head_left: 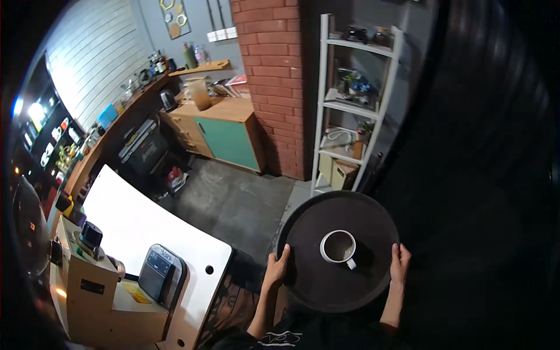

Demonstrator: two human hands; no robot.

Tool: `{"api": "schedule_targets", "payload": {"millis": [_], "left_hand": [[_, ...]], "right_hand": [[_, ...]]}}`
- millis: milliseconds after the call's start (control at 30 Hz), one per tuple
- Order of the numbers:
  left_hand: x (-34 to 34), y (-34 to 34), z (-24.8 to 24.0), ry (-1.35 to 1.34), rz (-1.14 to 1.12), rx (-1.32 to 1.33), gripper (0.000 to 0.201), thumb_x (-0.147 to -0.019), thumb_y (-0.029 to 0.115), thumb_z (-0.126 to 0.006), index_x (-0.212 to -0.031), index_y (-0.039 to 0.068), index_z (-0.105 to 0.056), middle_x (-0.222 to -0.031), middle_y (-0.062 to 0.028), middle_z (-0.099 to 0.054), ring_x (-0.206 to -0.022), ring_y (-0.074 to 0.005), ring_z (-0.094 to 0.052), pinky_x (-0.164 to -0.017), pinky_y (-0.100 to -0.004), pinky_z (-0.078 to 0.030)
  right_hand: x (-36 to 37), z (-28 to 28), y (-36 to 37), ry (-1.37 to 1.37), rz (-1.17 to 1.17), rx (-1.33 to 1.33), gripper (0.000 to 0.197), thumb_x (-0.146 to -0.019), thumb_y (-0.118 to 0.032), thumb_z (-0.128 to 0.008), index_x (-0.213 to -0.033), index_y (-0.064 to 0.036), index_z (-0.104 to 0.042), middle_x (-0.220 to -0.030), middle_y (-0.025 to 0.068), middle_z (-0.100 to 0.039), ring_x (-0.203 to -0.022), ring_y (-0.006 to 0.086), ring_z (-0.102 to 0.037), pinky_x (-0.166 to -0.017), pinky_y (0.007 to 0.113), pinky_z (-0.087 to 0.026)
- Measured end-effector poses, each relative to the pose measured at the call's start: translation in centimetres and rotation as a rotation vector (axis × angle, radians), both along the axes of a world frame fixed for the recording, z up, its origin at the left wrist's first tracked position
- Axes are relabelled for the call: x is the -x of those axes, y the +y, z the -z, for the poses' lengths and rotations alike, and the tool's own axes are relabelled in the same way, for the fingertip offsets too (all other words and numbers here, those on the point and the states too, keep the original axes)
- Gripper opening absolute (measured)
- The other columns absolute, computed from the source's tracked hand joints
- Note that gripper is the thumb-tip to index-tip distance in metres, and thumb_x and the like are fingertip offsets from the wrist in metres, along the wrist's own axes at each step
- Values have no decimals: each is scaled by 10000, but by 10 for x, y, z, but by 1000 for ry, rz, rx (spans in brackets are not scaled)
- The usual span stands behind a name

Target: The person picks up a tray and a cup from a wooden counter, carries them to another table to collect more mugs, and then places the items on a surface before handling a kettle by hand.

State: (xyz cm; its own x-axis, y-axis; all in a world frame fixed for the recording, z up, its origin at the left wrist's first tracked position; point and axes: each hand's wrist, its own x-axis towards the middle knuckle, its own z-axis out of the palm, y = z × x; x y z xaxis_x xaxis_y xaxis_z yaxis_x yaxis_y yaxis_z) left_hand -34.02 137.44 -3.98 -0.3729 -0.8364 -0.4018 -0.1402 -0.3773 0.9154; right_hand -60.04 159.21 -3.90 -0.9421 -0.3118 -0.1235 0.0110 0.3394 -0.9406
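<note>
Between my two hands is a round, dark brown serving tray (312, 227), held out in front of me. My left hand (277, 266) grips its left rim, thumb lying over the top edge. On the opposite rim my right hand (399, 262) is closed in the same way, thumb up along the edge. The fingers under the tray are hidden. A white cup (322, 249) stands upright near the tray's middle, its handle turned toward me and slightly right. Some dark liquid seems to be inside, though its level is hard to make out.
To the left is a white table (146, 216) bearing a cream-coloured machine (87, 291) with a dark-screened device. A white ladder shelf (357, 106) stands ahead beside a red brick pillar (271, 76). Farther back is a wooden cabinet (227, 140) with a green door. Deep shadow covers the right.
</note>
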Motion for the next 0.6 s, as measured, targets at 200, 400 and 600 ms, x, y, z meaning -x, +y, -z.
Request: {"api": "schedule_targets", "payload": {"millis": [200, 400, 600], "left_hand": [[69, -64, -17, 26, -349, -34, 497, -933, 455, -516, -776, -10, -590, -707, -8, -554, -657, -87, -485, -576, -272, -418], [71, -125, 3, 14, -544, -69, 526, -934, 466, -506, -886, -43, -627, -788, -55, -609, -732, -123, -545, -632, -300, -454], [70, -215, 4, 84, -761, -166, 531, -947, 443, -487, -995, -71, -614, -895, -116, -647, -810, -187, -601, -694, -336, -489]], "right_hand": [[131, 19, -135, -13, -365, 14, 501, -907, -345, -604, -1220, 30, -494, -1234, 143, -441, -1152, 236, -451, -985, 343, -360], [155, -19, -288, -115, -853, 251, 368, -931, -222, -560, -1178, 49, -531, -1136, 130, -549, -1051, 198, -514, -938, 303, -381], [124, -38, -426, -66, -910, 324, 385, -928, -127, -525, -1267, 47, -467, -1219, 117, -541, -1126, 206, -491, -977, 306, -353]]}}
